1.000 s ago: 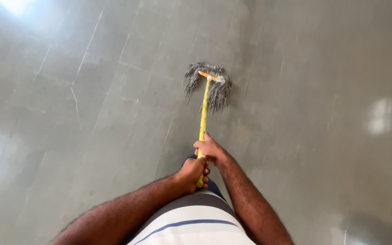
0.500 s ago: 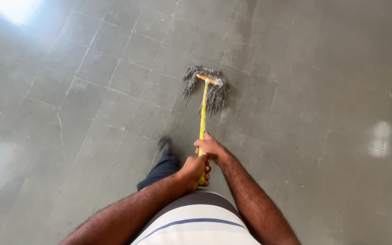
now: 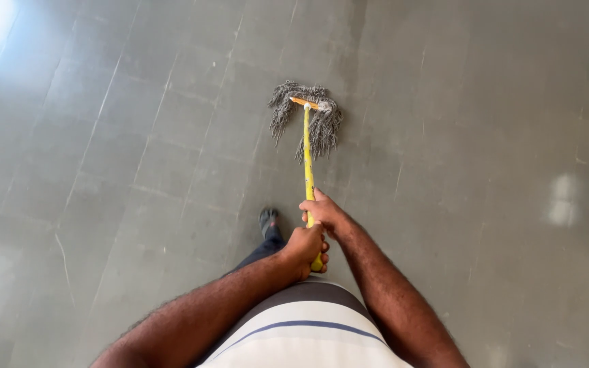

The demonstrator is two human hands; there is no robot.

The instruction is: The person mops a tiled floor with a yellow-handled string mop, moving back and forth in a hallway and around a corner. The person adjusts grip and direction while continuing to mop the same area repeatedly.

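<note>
Your left hand [image 3: 306, 247] is clenched round the near end of the yellow mop handle [image 3: 307, 163], fingers wrapped tight w/ the knuckles up. Your right hand [image 3: 324, 212] sits just ahead of it on the same shaft, fingers curled round from the right, thumb side toward the mop. The two hands are nearly touching, both at the top end.

From there the handle runs straight away from you down to the mop head [image 3: 306, 117], grey string strands splayed flat on the grey tiled floor [image 3: 138, 150], well ahead of your foot [image 3: 268, 219].

Handling, as a judgement: the shaft looks thin, stiff & light; the weight is prob. all in the strands, esp. if wet (can't tell from here). Strands are soft, floppy, will drag & lag behind the shaft. The painted handle may be slick in a damp palm. The floor is glossy w/ glare patches, so footing could be slippery.

Where to hold: hands spread further apart on the shaft would give more leverage; don't grab the strands or the orange clamp [image 3: 303, 103].
</note>
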